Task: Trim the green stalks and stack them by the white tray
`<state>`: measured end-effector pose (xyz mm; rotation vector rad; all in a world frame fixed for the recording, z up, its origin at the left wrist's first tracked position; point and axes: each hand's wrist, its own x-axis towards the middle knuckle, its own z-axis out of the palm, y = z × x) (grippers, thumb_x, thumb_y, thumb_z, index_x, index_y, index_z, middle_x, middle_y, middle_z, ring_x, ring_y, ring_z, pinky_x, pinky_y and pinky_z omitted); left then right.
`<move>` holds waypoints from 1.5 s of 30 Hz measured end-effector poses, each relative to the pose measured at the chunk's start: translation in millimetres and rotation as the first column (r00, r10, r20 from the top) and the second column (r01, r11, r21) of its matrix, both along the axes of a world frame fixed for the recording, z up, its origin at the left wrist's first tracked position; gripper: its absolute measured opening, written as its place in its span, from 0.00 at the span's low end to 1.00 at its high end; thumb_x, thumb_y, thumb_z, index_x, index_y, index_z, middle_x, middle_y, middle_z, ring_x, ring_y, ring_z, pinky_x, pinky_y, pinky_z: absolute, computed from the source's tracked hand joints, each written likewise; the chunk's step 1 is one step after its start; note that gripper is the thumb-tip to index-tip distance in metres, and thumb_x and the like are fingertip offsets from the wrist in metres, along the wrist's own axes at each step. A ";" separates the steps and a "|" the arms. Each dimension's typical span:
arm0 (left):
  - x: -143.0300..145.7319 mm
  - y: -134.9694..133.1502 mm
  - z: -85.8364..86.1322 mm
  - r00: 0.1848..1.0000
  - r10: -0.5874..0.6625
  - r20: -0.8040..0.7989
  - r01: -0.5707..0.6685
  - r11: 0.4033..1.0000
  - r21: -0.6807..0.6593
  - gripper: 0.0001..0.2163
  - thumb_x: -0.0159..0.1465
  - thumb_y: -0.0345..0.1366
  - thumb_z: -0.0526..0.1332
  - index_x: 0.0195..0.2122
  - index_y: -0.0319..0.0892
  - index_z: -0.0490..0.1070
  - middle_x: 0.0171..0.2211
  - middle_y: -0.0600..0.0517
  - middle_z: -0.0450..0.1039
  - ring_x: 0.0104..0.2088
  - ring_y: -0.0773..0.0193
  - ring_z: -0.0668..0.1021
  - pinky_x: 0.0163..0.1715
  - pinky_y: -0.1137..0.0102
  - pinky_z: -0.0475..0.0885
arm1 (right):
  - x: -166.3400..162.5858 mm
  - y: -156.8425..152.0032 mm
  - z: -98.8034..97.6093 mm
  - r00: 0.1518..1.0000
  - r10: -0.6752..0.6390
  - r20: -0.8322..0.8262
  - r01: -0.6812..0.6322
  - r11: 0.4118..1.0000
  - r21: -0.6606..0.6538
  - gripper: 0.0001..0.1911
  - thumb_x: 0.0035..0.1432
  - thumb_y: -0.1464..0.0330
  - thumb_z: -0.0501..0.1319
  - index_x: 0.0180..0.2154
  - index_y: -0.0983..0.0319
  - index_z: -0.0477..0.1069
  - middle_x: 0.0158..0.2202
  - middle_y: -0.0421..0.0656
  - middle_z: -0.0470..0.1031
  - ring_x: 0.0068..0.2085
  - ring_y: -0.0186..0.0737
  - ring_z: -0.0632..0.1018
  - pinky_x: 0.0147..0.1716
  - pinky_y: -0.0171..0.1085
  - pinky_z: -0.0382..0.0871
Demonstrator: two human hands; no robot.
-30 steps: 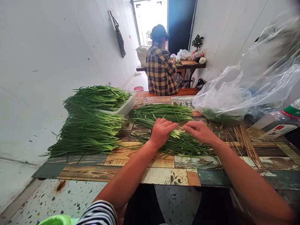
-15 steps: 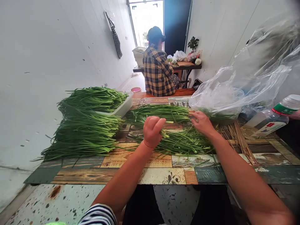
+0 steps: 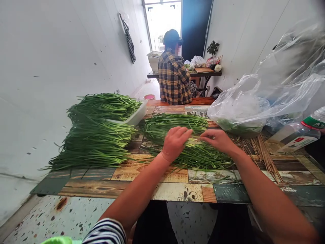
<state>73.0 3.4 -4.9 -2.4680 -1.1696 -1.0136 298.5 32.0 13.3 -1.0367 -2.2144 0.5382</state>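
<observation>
My left hand (image 3: 175, 143) is closed around a small bunch of garlic chives, whose pale cut ends (image 3: 191, 141) stick out toward the right. Facing it, my right hand (image 3: 215, 139) pinches a thin chive stalk close to those ends; the fingers partly hide it. Behind both hands lies a bundle of chives (image 3: 177, 120) with its leaves to the left. A looser, messier heap of chives (image 3: 205, 157) is spread just below the hands.
Tall chive stacks (image 3: 99, 145) fill the left, partly in a white tray (image 3: 135, 117). Thin brown sticks (image 3: 266, 157), a clear plastic bag (image 3: 243, 105) and a plastic bottle (image 3: 296, 135) are on the right. A person in a plaid shirt (image 3: 174, 78) sits beyond the wood-patterned table (image 3: 122, 188).
My right hand has left the far bundle's ends and come nearer, up to my left hand. My left hand has turned, and its bunch now meets the right fingertips. The view has shifted slightly.
</observation>
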 end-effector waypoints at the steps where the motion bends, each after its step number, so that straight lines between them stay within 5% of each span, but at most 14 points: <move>1: 2.3 -0.6 0.1 0.999 -0.038 -0.034 0.036 0.999 -0.039 0.14 0.66 0.31 0.51 0.49 0.43 0.71 0.44 0.47 0.76 0.45 0.60 0.74 0.48 0.63 0.67 | -3.4 -5.2 2.8 0.999 0.043 -0.025 -0.045 0.998 -0.045 0.13 0.58 0.59 0.58 0.33 0.58 0.78 0.31 0.41 0.79 0.32 0.38 0.75 0.33 0.37 0.66; 6: 6.8 -2.6 -5.4 0.997 -0.045 -0.058 0.036 0.988 -0.151 0.11 0.62 0.28 0.53 0.42 0.41 0.73 0.35 0.48 0.77 0.36 0.60 0.75 0.38 0.65 0.69 | -5.7 -11.0 12.3 0.994 0.018 -0.105 -0.032 0.990 -0.140 0.14 0.57 0.59 0.59 0.31 0.61 0.77 0.30 0.41 0.78 0.32 0.37 0.74 0.33 0.35 0.65; 11: 3.3 -0.9 -8.1 0.993 -0.087 -0.076 0.083 0.995 -0.056 0.12 0.64 0.28 0.52 0.44 0.39 0.72 0.35 0.47 0.76 0.35 0.60 0.74 0.36 0.66 0.70 | -12.7 -13.6 18.1 0.996 -0.035 -0.085 0.020 0.984 -0.175 0.21 0.59 0.54 0.54 0.25 0.62 0.72 0.25 0.40 0.72 0.29 0.35 0.70 0.29 0.34 0.61; 16: 3.9 -0.8 -9.3 0.981 -0.176 -0.076 0.174 0.984 -0.028 0.12 0.64 0.27 0.50 0.40 0.40 0.72 0.33 0.48 0.76 0.34 0.63 0.74 0.36 0.67 0.70 | -29.6 -14.4 -2.7 0.998 0.063 -0.031 -0.068 0.974 -0.216 0.26 0.62 0.52 0.48 0.20 0.61 0.61 0.20 0.36 0.59 0.25 0.31 0.60 0.25 0.34 0.53; 21: 5.8 -5.2 -3.7 0.977 -0.197 -0.080 0.203 0.975 0.086 0.11 0.67 0.29 0.49 0.38 0.39 0.72 0.30 0.49 0.76 0.30 0.64 0.73 0.33 0.68 0.70 | -7.8 2.1 -16.0 0.995 0.032 -0.097 -0.055 0.967 -0.248 0.25 0.60 0.51 0.53 0.19 0.61 0.55 0.20 0.35 0.52 0.24 0.30 0.56 0.24 0.34 0.48; 26: -1.2 -5.0 0.0 0.994 -0.108 -0.032 0.113 0.954 0.278 0.09 0.68 0.31 0.51 0.41 0.39 0.71 0.32 0.49 0.77 0.31 0.65 0.73 0.33 0.69 0.68 | 14.5 2.9 11.3 0.926 -0.215 -0.309 0.124 0.950 -0.288 0.25 0.57 0.49 0.55 0.19 0.61 0.61 0.17 0.35 0.55 0.21 0.29 0.56 0.21 0.34 0.49; 30: -3.5 -2.8 -2.4 0.992 -0.121 -0.028 0.124 0.952 0.278 0.09 0.68 0.31 0.52 0.45 0.39 0.70 0.34 0.48 0.77 0.33 0.65 0.74 0.35 0.68 0.68 | -5.4 -14.6 27.5 0.946 -0.103 -0.309 0.008 0.956 -0.293 0.19 0.51 0.52 0.61 0.26 0.62 0.74 0.24 0.40 0.72 0.27 0.34 0.69 0.27 0.34 0.62; 33: -2.1 -2.1 -3.3 0.992 -0.121 -0.036 0.126 0.954 0.273 0.09 0.68 0.31 0.52 0.46 0.39 0.69 0.35 0.48 0.77 0.33 0.64 0.75 0.36 0.68 0.69 | -18.4 -20.7 20.7 0.957 -0.006 -0.288 -0.081 0.954 -0.289 0.18 0.53 0.55 0.60 0.34 0.62 0.77 0.32 0.43 0.77 0.33 0.37 0.73 0.32 0.35 0.66; 37: -0.6 -2.0 -4.2 0.994 -0.101 -0.045 0.109 0.957 0.269 0.09 0.68 0.31 0.53 0.46 0.38 0.69 0.34 0.48 0.77 0.33 0.64 0.75 0.35 0.67 0.69 | -19.1 -20.8 9.5 0.955 -0.010 -0.296 -0.093 0.940 -0.330 0.19 0.59 0.56 0.55 0.39 0.63 0.77 0.27 0.41 0.74 0.26 0.33 0.70 0.26 0.33 0.63; 41: 2.2 -3.8 -3.2 0.993 -0.070 -0.096 0.092 0.964 0.251 0.10 0.69 0.31 0.49 0.44 0.38 0.69 0.33 0.48 0.76 0.32 0.64 0.74 0.35 0.67 0.69 | -16.9 -18.3 7.5 0.969 -0.017 -0.247 -0.054 0.959 -0.277 0.18 0.55 0.55 0.59 0.32 0.63 0.78 0.26 0.41 0.74 0.27 0.33 0.69 0.27 0.34 0.62; 45: 4.2 -4.4 -0.8 0.992 -0.068 -0.111 0.094 0.964 0.250 0.12 0.69 0.30 0.47 0.38 0.39 0.70 0.30 0.48 0.75 0.31 0.64 0.73 0.34 0.67 0.69 | -1.0 -2.5 1.3 0.964 -0.167 -0.209 0.098 0.947 -0.306 0.20 0.51 0.52 0.62 0.26 0.64 0.75 0.20 0.39 0.69 0.23 0.31 0.64 0.23 0.33 0.56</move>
